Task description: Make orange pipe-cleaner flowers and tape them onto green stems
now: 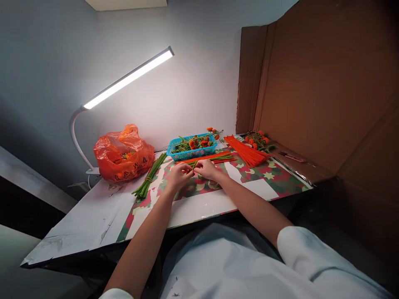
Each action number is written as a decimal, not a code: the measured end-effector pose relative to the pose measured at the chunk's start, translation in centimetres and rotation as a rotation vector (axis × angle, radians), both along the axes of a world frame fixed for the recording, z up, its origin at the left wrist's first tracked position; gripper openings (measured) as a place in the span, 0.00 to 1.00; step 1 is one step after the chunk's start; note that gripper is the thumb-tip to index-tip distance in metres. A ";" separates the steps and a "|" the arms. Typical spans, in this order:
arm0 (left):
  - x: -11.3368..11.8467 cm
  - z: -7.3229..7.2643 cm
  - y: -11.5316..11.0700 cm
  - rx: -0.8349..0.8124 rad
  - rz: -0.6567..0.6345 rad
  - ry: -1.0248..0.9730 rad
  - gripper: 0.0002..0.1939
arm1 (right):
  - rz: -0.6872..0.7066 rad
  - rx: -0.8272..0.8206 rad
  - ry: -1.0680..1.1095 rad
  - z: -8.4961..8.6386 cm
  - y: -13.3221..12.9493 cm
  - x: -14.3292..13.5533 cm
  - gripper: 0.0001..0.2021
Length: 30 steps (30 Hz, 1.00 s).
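Note:
My left hand (pixel 181 176) and my right hand (pixel 207 170) meet over the middle of the table, fingertips pinched close together. Between them is a short green pipe cleaner (pixel 195 165), held by both. Just beyond my fingers lie loose orange and green pipe cleaners (pixel 222 157). A bundle of green pipe cleaners (pixel 151 176) rests to the left of my left hand. Orange pipe cleaners (pixel 247 153) are fanned out to the right. Small greenish pieces (pixel 201 176) partly show under my right hand; I cannot make out what they are.
Behind my hands stands a blue basket (pixel 177 156) with orange flowers and green stems. An orange plastic bag (pixel 124 153) sits at the left, beside a lit lamp (pixel 129 79). More orange flowers (pixel 257 141) and a pink-handled cutter (pixel 294 158) lie by the cardboard wall (pixel 324 83).

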<state>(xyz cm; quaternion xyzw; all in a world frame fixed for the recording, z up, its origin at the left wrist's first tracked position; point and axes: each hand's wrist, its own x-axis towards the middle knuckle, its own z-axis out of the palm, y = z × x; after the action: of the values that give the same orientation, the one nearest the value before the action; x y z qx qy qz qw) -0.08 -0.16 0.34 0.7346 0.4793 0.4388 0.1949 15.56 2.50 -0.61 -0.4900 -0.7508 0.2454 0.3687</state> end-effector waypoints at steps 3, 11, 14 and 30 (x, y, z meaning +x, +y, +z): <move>-0.1 -0.1 0.2 -0.070 -0.024 -0.042 0.06 | 0.024 0.020 -0.020 -0.2 0.2 0.1 0.05; -1.2 0.4 0.6 -0.531 -0.262 -0.289 0.12 | 0.288 0.076 0.174 -0.6 0.9 1.1 0.06; -1.7 0.4 0.8 -0.679 -0.373 -0.378 0.12 | 0.452 -0.048 0.316 -0.5 1.1 1.2 0.11; -0.5 -0.5 0.8 -0.193 -0.085 -0.106 0.19 | 0.039 -0.013 -0.015 0.2 0.1 0.4 0.09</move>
<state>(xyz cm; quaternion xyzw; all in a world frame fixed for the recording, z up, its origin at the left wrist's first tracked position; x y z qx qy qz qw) -0.53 0.67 -0.13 0.7081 0.4766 0.4200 0.3081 16.00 2.55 -0.40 -0.4793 -0.7614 0.2538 0.3551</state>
